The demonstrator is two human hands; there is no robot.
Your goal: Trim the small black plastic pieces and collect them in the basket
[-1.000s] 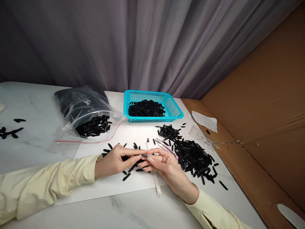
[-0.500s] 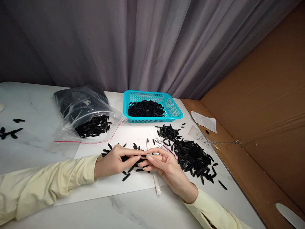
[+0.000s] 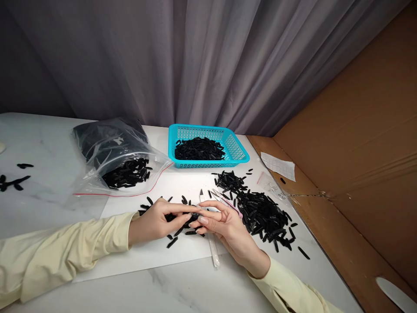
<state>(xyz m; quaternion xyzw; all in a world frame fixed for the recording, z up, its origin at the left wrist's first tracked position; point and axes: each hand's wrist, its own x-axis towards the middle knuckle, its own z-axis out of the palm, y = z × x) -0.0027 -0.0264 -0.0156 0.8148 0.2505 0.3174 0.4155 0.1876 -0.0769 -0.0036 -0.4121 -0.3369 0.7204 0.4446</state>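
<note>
My left hand (image 3: 163, 220) and my right hand (image 3: 224, 221) meet at the fingertips over a white sheet (image 3: 130, 256). Between them is a small black piece (image 3: 195, 214), pinched by my left thumb and index finger. The thumb and fingers of my right hand close around its other end, which is mostly hidden. Loose black pieces (image 3: 172, 242) lie beneath both hands. Just behind my right hand are pink-handled scissors (image 3: 228, 202) and a white-handled knife (image 3: 213, 250), partly covered by the hand.
A blue basket (image 3: 208, 164) of black pieces stands at the back. Left of it lies an open clear bag (image 3: 114, 148) with more pieces. A large black pile (image 3: 263, 217) is at the right, near a cardboard wall (image 3: 365, 130) and a paper slip (image 3: 278, 166).
My right index finger has lifted and shifted slightly left, and the right thumb has moved a little left. More of the black piece shows between the hands.
</note>
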